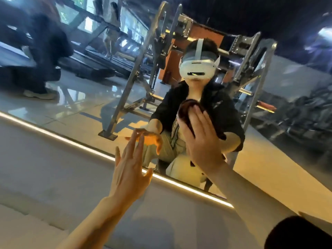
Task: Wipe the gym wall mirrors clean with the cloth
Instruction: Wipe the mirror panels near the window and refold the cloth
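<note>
Reflected gym equipment fills the large wall mirror (80,97): grey steel rack frames (133,76), dark treadmills towards the upper left, a glossy pale floor, and the person wearing a white headset and a black top; all of it looks tilted and a little blurred. Along the lower edge of the mirror runs a thin bright light strip (75,143), and below it lies a pale grey wall surface (45,177).

The right hand (199,139) is laid flat against the glass, near the lower edge of the mirror and to the right of the middle; its fingers are straight and pressed on a dark brown cloth (186,112), which sits between the palm and the glass; the grip is a flat press and not a curl round the cloth. Only part of the cloth shows, above and to the left of the fingers, and its reflection merges with it, so I cannot tell its full shape.

The left hand (127,169) is released, with the fingers spread and straight; its fingertips reach up to the glass just above the light strip, where they meet their own reflection, but I cannot tell if they really touch it; this hand holds nothing. It is to the left of the right hand and apart from the cloth.
</note>
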Action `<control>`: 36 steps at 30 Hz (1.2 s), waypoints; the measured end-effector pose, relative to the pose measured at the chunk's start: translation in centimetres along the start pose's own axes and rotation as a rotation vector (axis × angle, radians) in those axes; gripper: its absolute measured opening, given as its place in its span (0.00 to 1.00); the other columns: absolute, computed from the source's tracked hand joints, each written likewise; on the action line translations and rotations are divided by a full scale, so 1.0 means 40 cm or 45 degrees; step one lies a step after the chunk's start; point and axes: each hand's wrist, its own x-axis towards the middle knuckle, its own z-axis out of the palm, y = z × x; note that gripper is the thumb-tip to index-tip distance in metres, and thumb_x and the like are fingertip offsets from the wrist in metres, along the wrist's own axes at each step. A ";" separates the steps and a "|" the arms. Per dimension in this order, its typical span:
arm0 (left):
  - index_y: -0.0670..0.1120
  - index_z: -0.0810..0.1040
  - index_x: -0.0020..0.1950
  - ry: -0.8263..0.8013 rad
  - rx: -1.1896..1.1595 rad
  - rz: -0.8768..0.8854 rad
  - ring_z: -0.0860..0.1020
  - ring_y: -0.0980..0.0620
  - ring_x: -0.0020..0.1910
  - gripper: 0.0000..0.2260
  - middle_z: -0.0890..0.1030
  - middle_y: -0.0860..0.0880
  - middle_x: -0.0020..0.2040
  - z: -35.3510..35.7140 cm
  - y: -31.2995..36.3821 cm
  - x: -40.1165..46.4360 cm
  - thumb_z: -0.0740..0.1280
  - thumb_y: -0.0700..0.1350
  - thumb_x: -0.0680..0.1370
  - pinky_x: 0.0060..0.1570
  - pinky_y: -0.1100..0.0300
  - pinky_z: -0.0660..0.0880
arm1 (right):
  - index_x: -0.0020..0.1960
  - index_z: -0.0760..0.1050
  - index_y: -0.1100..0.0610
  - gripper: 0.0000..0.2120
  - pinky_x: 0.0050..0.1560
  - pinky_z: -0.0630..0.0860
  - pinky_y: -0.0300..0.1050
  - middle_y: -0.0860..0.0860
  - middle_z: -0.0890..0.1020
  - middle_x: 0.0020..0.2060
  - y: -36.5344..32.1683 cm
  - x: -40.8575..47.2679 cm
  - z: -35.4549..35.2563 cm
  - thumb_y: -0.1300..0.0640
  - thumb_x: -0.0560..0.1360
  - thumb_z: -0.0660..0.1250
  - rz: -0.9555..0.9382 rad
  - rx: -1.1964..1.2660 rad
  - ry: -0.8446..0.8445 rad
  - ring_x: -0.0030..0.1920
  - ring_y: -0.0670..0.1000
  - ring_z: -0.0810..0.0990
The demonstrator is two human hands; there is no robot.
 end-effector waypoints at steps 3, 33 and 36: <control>0.48 0.50 0.82 0.008 -0.025 0.054 0.54 0.46 0.79 0.52 0.49 0.48 0.83 0.006 0.021 0.008 0.80 0.43 0.67 0.73 0.36 0.51 | 0.73 0.67 0.58 0.18 0.72 0.64 0.60 0.63 0.78 0.66 0.000 -0.183 -0.024 0.64 0.86 0.49 -0.181 -0.147 -0.248 0.71 0.64 0.71; 0.45 0.46 0.82 0.000 0.118 0.141 0.45 0.49 0.80 0.58 0.45 0.46 0.83 0.059 0.127 0.053 0.81 0.52 0.64 0.70 0.31 0.50 | 0.74 0.68 0.66 0.28 0.72 0.66 0.57 0.64 0.74 0.70 0.026 -0.080 -0.102 0.60 0.77 0.73 0.219 -0.357 -0.196 0.72 0.62 0.71; 0.46 0.45 0.82 -0.016 0.112 0.125 0.44 0.49 0.80 0.59 0.44 0.47 0.83 0.059 0.125 0.053 0.81 0.53 0.64 0.70 0.32 0.49 | 0.73 0.70 0.65 0.28 0.72 0.66 0.58 0.63 0.75 0.69 0.037 -0.088 -0.108 0.63 0.75 0.74 0.186 -0.307 -0.209 0.71 0.62 0.73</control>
